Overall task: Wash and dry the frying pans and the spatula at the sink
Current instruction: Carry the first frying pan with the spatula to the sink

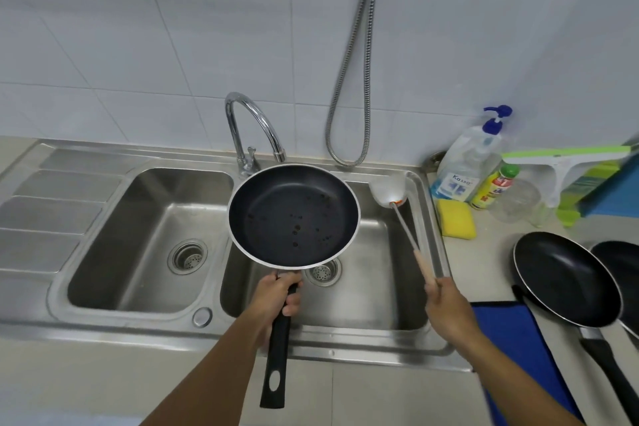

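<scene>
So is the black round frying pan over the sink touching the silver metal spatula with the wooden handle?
Apart. The head view shows bare sink between the rim of the black round frying pan and the blade of the silver metal spatula.

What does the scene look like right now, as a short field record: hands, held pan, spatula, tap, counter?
left hand: grips the black handle of the frying pan
frying pan: held over the right basin, dark specks inside
right hand: holds the spatula by its wooden handle
spatula: head near the basin's back right corner
tap: no water visible
counter, right: second pan, third pan at frame edge, yellow sponge, blue cloth
</scene>
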